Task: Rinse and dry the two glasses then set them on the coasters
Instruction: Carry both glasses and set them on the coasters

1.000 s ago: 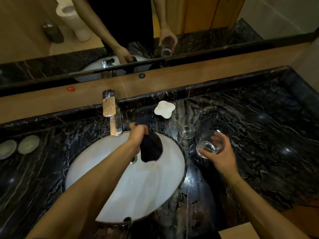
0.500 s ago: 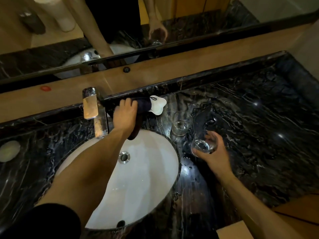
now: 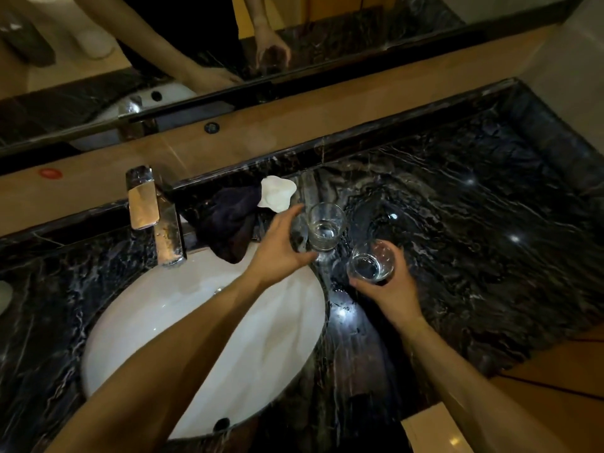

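Observation:
One clear glass [image 3: 325, 225] stands upright on the black marble counter [image 3: 474, 243], just right of the sink. My left hand [image 3: 281, 246] is cupped beside its left side, thumb near the rim and fingertips by the base, with a dark gap still showing between palm and glass. My right hand [image 3: 389, 292] grips the second clear glass [image 3: 371, 261], tilted and lifted a little above the counter. A dark cloth [image 3: 228, 220] lies bunched on the counter behind the sink. A pale coaster [image 3: 3, 295] shows at the far left edge.
A white oval sink [image 3: 196, 322] fills the lower middle, with a chrome faucet [image 3: 153, 217] at its back. A white flower-shaped dish [image 3: 277, 194] sits partly under the cloth. A mirror and a wooden ledge [image 3: 327, 119] run along the back.
My left hand laid the dark cloth down on the counter behind the sink, let go of it, and moved right to the standing glass. The right hand kept its glass.

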